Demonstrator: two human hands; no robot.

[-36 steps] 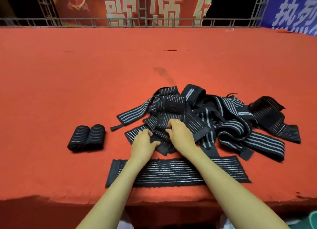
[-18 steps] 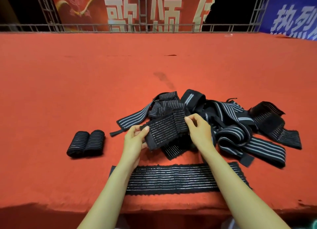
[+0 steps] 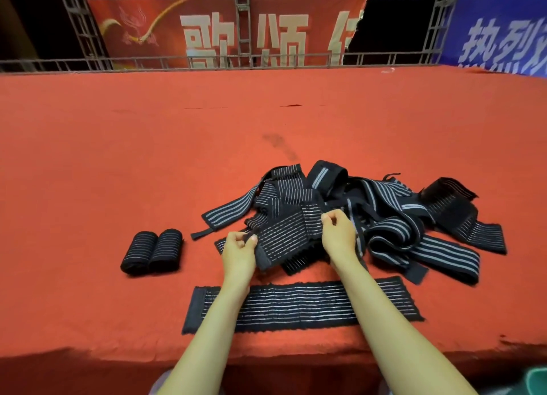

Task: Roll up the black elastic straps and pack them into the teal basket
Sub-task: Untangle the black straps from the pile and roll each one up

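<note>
Where the bottom-right corner cuts it off, a teal sliver [image 3: 537, 380] shows below the table edge; too little to say what it is. On the table [image 3: 124, 169], red cloth over it, a flat strap [image 3: 302, 306] lies stretched left to right along the near edge, w/ both forearms crossing above it. Just past that, the left hand [image 3: 238, 251] pinches the near-left end of the held strap [image 3: 287, 235] btwn thumb and curled fingers. The right hand [image 3: 339, 235] pinches its far-right end the same way. The strap spans btwn them, tilted, over the near-left side of the strap pile [image 3: 414, 226], a black, grey-striped tangle right of centre. Well left of the hands, two rolled straps [image 3: 152, 252] sit side by side, touching. Bkgd: metal rail [image 3: 207, 61], red banner [image 3: 236, 27], blue banner [image 3: 503, 30].
</note>
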